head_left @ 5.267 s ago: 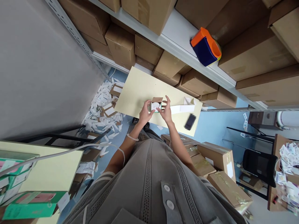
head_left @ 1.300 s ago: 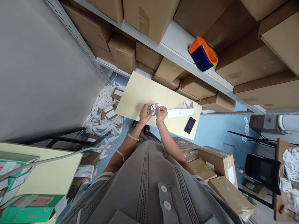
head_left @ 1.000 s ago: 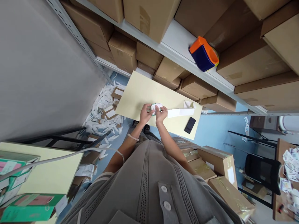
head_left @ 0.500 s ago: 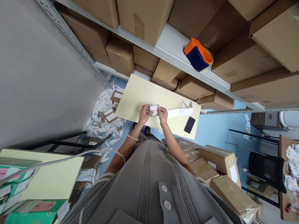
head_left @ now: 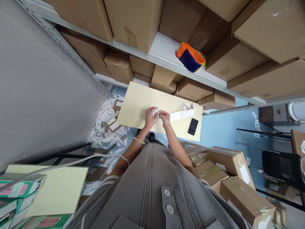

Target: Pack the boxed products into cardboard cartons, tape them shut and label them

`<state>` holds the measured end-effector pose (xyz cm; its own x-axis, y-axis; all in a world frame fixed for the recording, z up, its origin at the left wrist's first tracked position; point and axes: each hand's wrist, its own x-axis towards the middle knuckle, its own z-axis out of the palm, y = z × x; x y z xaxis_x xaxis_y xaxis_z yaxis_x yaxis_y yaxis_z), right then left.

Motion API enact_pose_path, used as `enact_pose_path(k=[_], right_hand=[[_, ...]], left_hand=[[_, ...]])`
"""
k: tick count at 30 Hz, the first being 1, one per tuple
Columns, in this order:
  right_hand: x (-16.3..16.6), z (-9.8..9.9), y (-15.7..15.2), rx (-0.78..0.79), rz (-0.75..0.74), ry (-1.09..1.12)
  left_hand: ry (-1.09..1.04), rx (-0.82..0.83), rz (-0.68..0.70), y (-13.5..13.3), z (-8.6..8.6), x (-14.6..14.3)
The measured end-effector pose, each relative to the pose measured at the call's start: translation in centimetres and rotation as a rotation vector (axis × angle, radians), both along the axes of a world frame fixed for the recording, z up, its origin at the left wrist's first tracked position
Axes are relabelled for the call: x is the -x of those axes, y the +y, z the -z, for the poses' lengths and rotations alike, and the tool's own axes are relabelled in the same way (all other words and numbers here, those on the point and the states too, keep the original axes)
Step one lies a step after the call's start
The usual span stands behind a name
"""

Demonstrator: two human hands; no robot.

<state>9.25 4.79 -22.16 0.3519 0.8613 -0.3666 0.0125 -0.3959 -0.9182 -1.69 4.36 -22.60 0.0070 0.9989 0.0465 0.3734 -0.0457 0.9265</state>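
A small white and green box (head_left: 156, 112) is held over the pale yellow table (head_left: 138, 101) between both hands. My left hand (head_left: 150, 117) wraps round its left side, fingers curled. On the box's right side, my right hand (head_left: 165, 118) pinches with closed fingers. Most of the box is hidden by the fingers. A strip of white labels (head_left: 183, 114) lies on the table just right of my right hand.
A black phone (head_left: 193, 126) lies near the table's right edge. An orange and blue tape dispenser (head_left: 190, 58) sits on the shelf among cardboard boxes (head_left: 133, 19). Paper scraps (head_left: 105, 127) litter the floor at left. Taped cartons (head_left: 226, 165) stand at right; green boxes (head_left: 19, 190) at lower left.
The box's brown flaps, open 5 seconds ago, are shut. Both hands have drawn closer round the box. My head has tilted, so the table and shelf sit slightly further left and lower in view.
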Motion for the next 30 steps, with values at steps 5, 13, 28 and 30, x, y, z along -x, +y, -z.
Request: enact_pose_path(k=[5, 13, 28, 30], right_hand=[[-0.2, 0.6, -0.2, -0.038, -0.002, -0.047], [-0.7, 0.7, -1.0, -0.106, -0.044, -0.156], [-0.8, 0.7, -1.2, -0.198, -0.125, -0.323], [-0.7, 0.7, -1.4, -0.190, -0.108, -0.309]], left_hand=[[0.041, -0.030, 0.012, -0.2, 0.2, -0.4], [0.092, -0.020, 0.019, -0.6, 0.6, 0.1], [0.304, -0.036, 0.043, -0.6, 0.4, -0.8], [0.307, -0.042, 0.042, -0.6, 0.4, -0.8]])
